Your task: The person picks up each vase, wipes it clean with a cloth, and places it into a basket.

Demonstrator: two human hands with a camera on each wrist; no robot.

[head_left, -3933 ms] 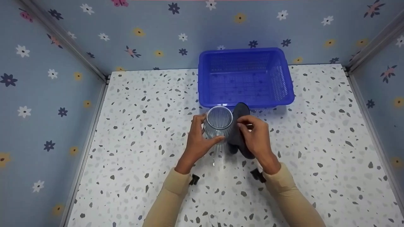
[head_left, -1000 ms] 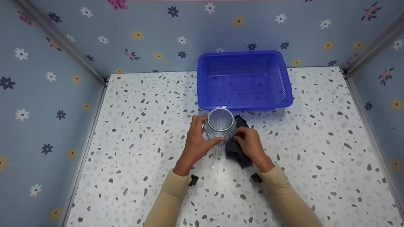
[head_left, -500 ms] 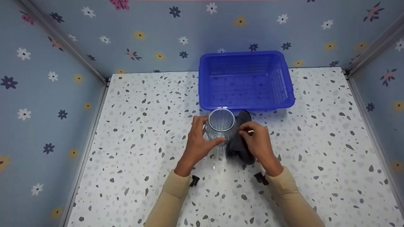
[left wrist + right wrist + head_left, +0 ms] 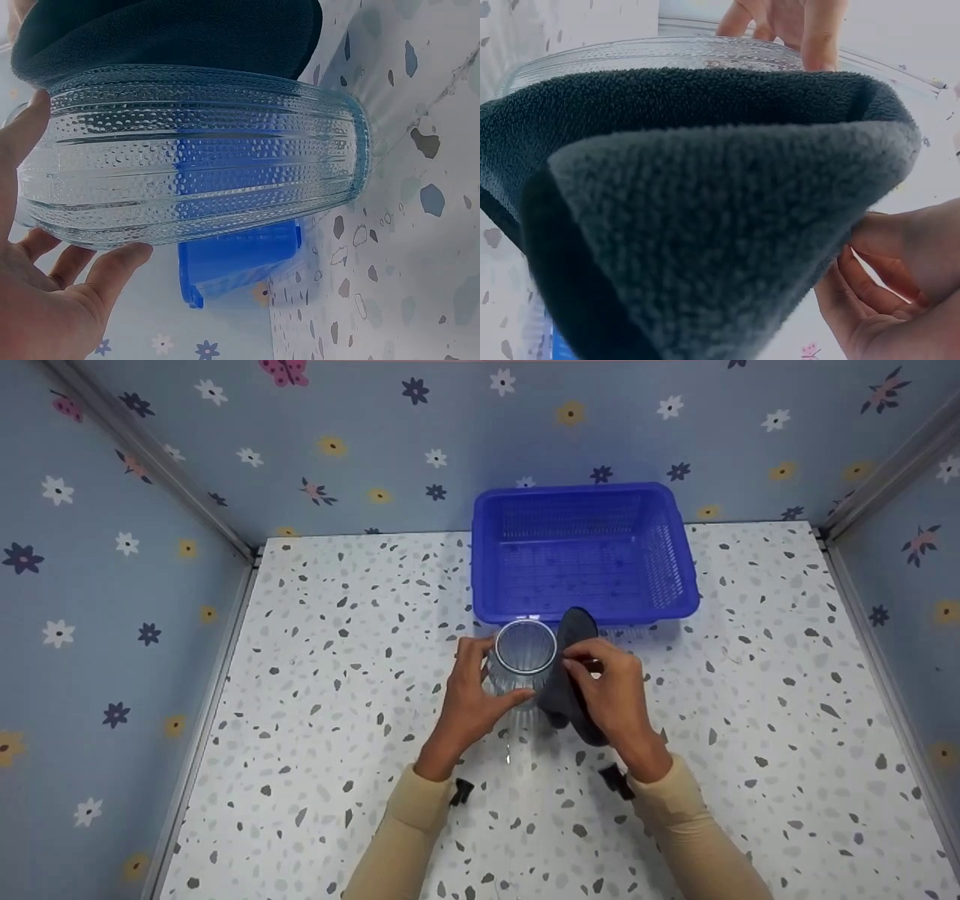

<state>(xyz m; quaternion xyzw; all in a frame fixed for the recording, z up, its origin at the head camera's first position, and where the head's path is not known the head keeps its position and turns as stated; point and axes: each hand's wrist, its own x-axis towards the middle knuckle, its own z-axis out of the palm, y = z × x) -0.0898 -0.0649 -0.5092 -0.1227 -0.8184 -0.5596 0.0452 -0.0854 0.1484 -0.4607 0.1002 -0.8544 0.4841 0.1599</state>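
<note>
A clear ribbed glass vase (image 4: 225,157) stands upright on the table, its round rim facing up in the head view. My left hand (image 4: 472,701) grips it near the top, thumb on the near side and fingers round the left side. On the vase's right side hangs a dark grey cloth (image 4: 574,697), folded over and fuzzy like terry in the right wrist view. My right hand (image 4: 611,682) pinches that cloth between thumb and fingers and holds it against the glass. The cloth hides part of the vase from the right wrist camera.
A blue plastic basket (image 4: 585,611) with slotted sides stands right behind the vase, against the flowered back wall (image 4: 360,405). The speckled white table (image 4: 337,660) is bounded by walls at left and right.
The right hand and cloth first shift toward me and crumple low along the vase, then move back up and away, the cloth spreading out again. The left hand keeps its hold on the vase.
</note>
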